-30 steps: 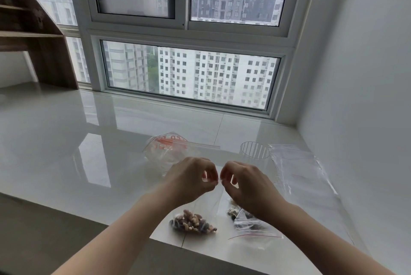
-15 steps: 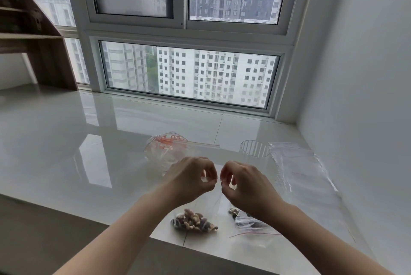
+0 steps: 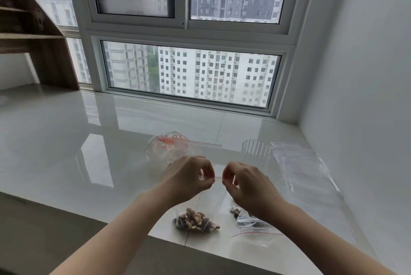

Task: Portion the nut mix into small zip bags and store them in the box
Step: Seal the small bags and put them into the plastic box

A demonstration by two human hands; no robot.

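A small clear zip bag (image 3: 195, 221) hangs between my hands, with a clump of nuts at its bottom. My left hand (image 3: 186, 177) pinches the left end of its zip strip. My right hand (image 3: 246, 183) pinches the strip's right end. Beneath my right wrist a second small zip bag (image 3: 251, 223) with a red strip and some nuts lies on the white tiled ledge (image 3: 66, 152). Behind my hands lies a large zip bag (image 3: 171, 145) with red print. No box is in view.
A clear ribbed plastic cup (image 3: 255, 152) stands right of the large bag. Several empty clear bags (image 3: 304, 177) are spread by the right wall. A wooden shelf unit (image 3: 33, 37) stands at the far left. The ledge's front edge runs just below the hanging bag.
My hands have drawn slightly apart along the zip strip, and the hanging bag has swung a little. Otherwise the scene is the same.
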